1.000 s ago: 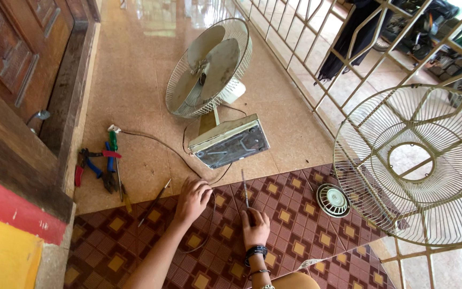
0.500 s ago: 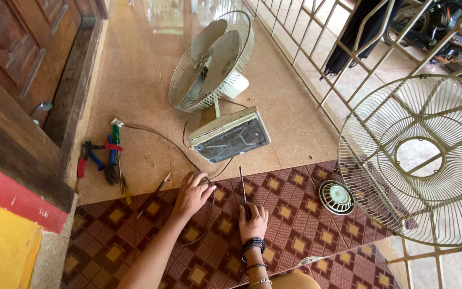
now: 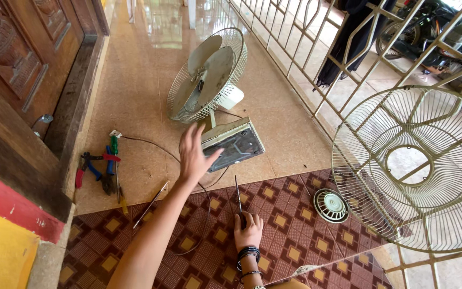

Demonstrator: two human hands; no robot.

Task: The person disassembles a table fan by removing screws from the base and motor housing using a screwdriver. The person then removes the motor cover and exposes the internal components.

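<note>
A cream table fan [image 3: 207, 77] lies tipped on the tiled floor, blades bare, its base [image 3: 233, 143] turned up toward me. My left hand [image 3: 194, 154] is raised with fingers spread, just left of the base and touching nothing. My right hand [image 3: 248, 230] rests on the patterned mat [image 3: 290, 225], closed on the handle of a thin screwdriver [image 3: 237, 194] whose shaft points at the base. The fan's dark cord [image 3: 156, 143] runs left to a white plug [image 3: 115, 133].
A detached wire fan guard [image 3: 410, 166] leans against the metal railing [image 3: 316, 48] at right. A round grey cap [image 3: 331, 205] lies on the mat. Pliers and screwdrivers [image 3: 102, 166] sit by the wooden door frame [image 3: 65, 118]; another thin tool [image 3: 151, 204] lies nearby.
My left hand has lifted off the mat and cord and moved up toward the fan base, fingers opening. My right hand stays on the screwdriver.
</note>
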